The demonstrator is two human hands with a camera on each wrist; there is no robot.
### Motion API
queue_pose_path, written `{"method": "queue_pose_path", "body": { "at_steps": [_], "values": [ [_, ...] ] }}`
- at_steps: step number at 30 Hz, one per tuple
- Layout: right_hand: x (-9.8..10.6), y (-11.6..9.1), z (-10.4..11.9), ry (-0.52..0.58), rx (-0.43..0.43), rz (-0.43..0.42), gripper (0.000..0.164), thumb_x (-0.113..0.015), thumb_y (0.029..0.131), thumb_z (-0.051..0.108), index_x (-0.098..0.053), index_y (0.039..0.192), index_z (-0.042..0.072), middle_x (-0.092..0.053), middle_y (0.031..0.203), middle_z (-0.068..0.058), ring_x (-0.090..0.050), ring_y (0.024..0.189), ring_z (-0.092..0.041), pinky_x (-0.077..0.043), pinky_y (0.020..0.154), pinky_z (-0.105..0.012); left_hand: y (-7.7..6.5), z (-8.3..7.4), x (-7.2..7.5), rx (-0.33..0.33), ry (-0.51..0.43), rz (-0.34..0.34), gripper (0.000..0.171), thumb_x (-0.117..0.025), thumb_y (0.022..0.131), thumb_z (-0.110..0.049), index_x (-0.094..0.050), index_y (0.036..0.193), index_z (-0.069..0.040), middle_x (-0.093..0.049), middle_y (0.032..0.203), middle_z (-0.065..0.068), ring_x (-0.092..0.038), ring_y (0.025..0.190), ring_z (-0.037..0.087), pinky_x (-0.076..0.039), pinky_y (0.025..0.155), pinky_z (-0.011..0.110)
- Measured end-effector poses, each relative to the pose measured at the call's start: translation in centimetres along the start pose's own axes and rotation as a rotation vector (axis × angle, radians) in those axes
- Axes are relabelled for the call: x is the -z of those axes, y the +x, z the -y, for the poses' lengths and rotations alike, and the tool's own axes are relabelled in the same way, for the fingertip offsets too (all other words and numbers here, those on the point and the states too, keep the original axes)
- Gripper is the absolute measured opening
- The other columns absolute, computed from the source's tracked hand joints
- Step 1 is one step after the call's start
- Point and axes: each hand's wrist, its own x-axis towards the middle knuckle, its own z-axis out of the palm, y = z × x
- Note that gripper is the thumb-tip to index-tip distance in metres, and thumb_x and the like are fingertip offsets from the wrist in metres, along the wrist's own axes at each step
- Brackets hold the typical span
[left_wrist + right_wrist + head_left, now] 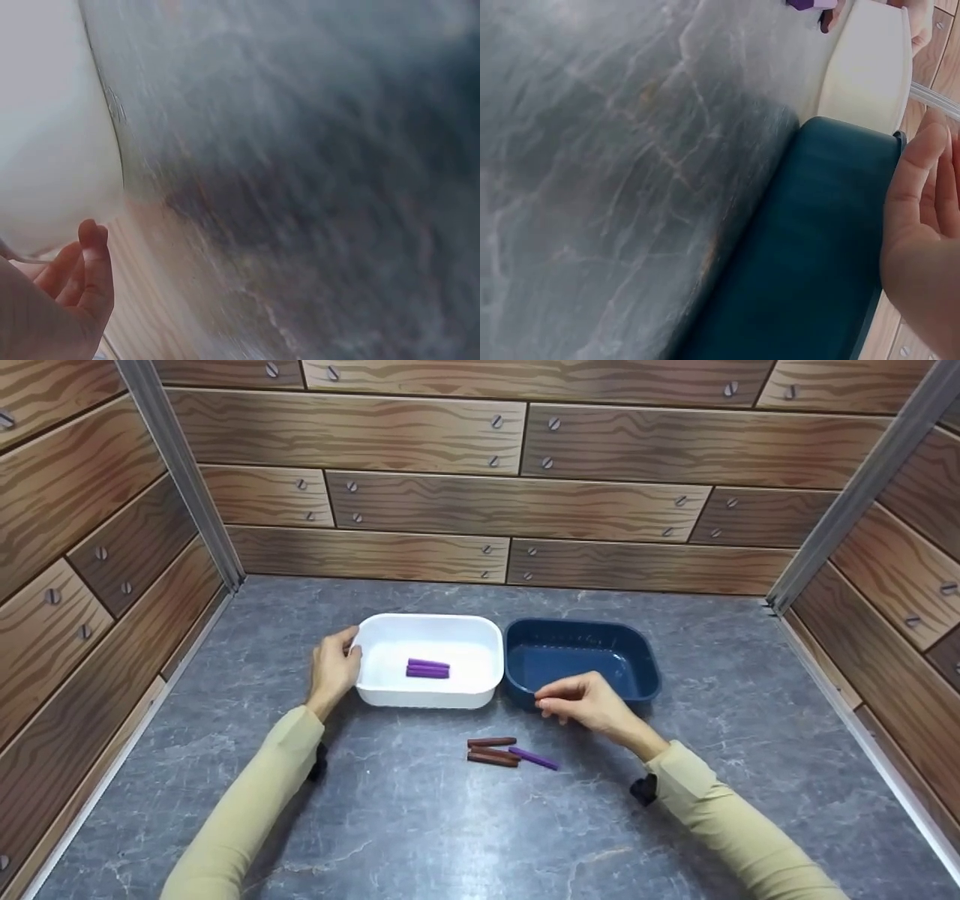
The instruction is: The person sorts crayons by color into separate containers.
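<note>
My left grip [332, 666] holds the white rectangular tub [427, 698]; I can't tell if my right grip [591, 707], by the navy rectangular tub [553, 658], holds anything.

Glare on tabletop [457, 832]; wrist views blurry

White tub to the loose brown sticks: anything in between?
Just bare gray tabletop between the white tub and the brown sticks; the head view shows it.
</note>
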Motion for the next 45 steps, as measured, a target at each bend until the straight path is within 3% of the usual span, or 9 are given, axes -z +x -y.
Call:
{"method": "queue_pose_path", "body": {
  "at_steps": [7, 12, 21, 30, 35, 45],
  "values": [
    [-0.3, -0.8, -0.3, -0.067, 0.005, 0.061, 0.032, -0.075, 0.087, 0.02, -0.073, 0.107, -0.005, -0.074, 0.097, -0.02, -0.069, 0.075, -0.018, -0.058, 0.065, -0.033, 0.1, 0.0, 0.0, 0.013, 0.028, 0.002, 0.042, -0.052, 0.095, -0.008, -0.057, 0.136, -0.001, -0.065, 0.127, 0.019, -0.064, 0.116, 0.031, -0.05, 0.099, 0.044],
    [-0.5, -1.2, -0.6, -0.093, 0.004, 0.09, 0.029, -0.075, 0.087, 0.019, -0.074, 0.107, -0.003, -0.075, 0.096, -0.018, -0.069, 0.077, -0.023, -0.059, 0.066, -0.037, 0.2, 0.0, 0.1, 0.009, 0.048, -0.006, 0.042, -0.051, 0.095, -0.009, -0.057, 0.136, -0.001, -0.065, 0.127, 0.019, -0.064, 0.116, 0.031, -0.05, 0.098, 0.044],
    [-0.4, -1.4, -1.6, -0.134, 0.028, 0.215, 0.027, -0.075, 0.087, 0.018, -0.074, 0.108, 0.001, -0.074, 0.104, -0.014, -0.065, 0.072, -0.015, -0.058, 0.065, -0.033, 0.1, 0.1, -0.1, -0.013, 0.044, -0.014, 0.042, -0.051, 0.095, -0.006, -0.056, 0.135, 0.002, -0.065, 0.126, 0.021, -0.064, 0.115, 0.032, -0.051, 0.098, 0.044],
    [-0.3, -1.5, -2.4, -0.155, -0.017, 0.269, 0.026, -0.077, 0.084, 0.013, -0.075, 0.109, 0.003, -0.075, 0.103, -0.014, -0.069, 0.082, -0.012, -0.056, 0.067, -0.021, 0.1, -0.1, -0.3, -0.015, 0.049, -0.011, 0.042, -0.052, 0.094, -0.007, -0.057, 0.135, 0.001, -0.065, 0.127, 0.02, -0.064, 0.115, 0.031, -0.05, 0.098, 0.044],
    [-0.3, -1.5, -2.6, -0.145, -0.039, 0.298, 0.03, -0.078, 0.083, 0.013, -0.074, 0.111, 0.003, -0.074, 0.106, -0.014, -0.071, 0.093, -0.018, -0.056, 0.073, -0.02, 0.1, -0.2, -0.3, -0.014, 0.047, -0.004, 0.042, -0.051, 0.095, -0.007, -0.056, 0.136, 0.001, -0.063, 0.129, 0.02, -0.063, 0.117, 0.032, -0.049, 0.1, 0.044],
    [-0.5, -1.5, -2.6, -0.177, -0.041, 0.327, 0.035, -0.082, 0.079, 0.014, -0.074, 0.111, 0.004, -0.074, 0.104, -0.011, -0.067, 0.087, -0.012, -0.055, 0.076, -0.02, -0.1, -0.1, -0.3, 0.0, 0.06, -0.006, 0.042, -0.051, 0.095, -0.008, -0.056, 0.136, 0.0, -0.064, 0.129, 0.019, -0.063, 0.117, 0.031, -0.05, 0.1, 0.044]
  ]
}}
